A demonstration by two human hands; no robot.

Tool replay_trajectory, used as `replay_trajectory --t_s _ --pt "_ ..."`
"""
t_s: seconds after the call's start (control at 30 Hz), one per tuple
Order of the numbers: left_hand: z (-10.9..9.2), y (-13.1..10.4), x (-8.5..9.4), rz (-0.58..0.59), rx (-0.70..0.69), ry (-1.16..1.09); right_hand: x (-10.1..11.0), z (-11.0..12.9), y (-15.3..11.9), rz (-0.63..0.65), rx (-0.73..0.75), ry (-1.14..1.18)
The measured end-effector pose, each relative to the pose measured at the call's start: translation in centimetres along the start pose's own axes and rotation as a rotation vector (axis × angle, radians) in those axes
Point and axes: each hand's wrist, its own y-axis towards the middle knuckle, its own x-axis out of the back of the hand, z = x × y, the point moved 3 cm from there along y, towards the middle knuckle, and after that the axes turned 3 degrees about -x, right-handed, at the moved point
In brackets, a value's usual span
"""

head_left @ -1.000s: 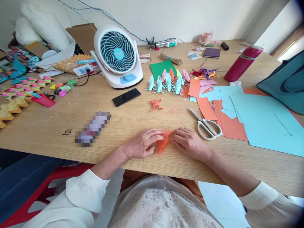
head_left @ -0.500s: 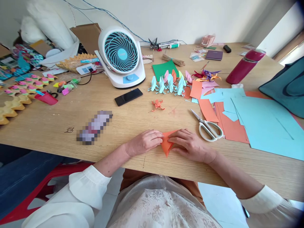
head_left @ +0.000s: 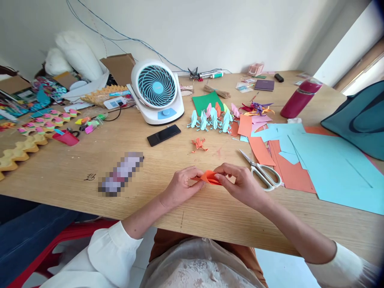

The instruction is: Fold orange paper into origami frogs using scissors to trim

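A small folded piece of orange paper (head_left: 210, 177) is held between my two hands, its middle bowed open. My left hand (head_left: 185, 185) pinches its left end between thumb and fingers. At the right end, my right hand (head_left: 238, 182) grips it the same way. Beyond my hands lies a finished orange origami frog (head_left: 199, 145). Behind that stand several light blue paper frogs (head_left: 213, 119) in a row. White-handled scissors (head_left: 264, 176), blades partly apart, lie just right of my right hand.
Orange sheets (head_left: 295, 176) and a large light blue sheet (head_left: 339, 164) spread over the right side, near a magenta flask (head_left: 300, 98) and a teal bag (head_left: 357, 120). A white fan (head_left: 157, 90) stands at the back left, a black phone (head_left: 163, 135) before it.
The orange paper was flat on the table as a triangle under my fingers. Now it is raised between both hands, pinched at its ends and opened. The view has tilted up slightly.
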Motion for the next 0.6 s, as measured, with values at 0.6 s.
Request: replay_trajectory --t_s 0.6 --pt "2.0 3.7 -1.9 -0.007 0.610 -0.774 1.2 -4.4 -0.3 -0.025 -0.336 0.332"
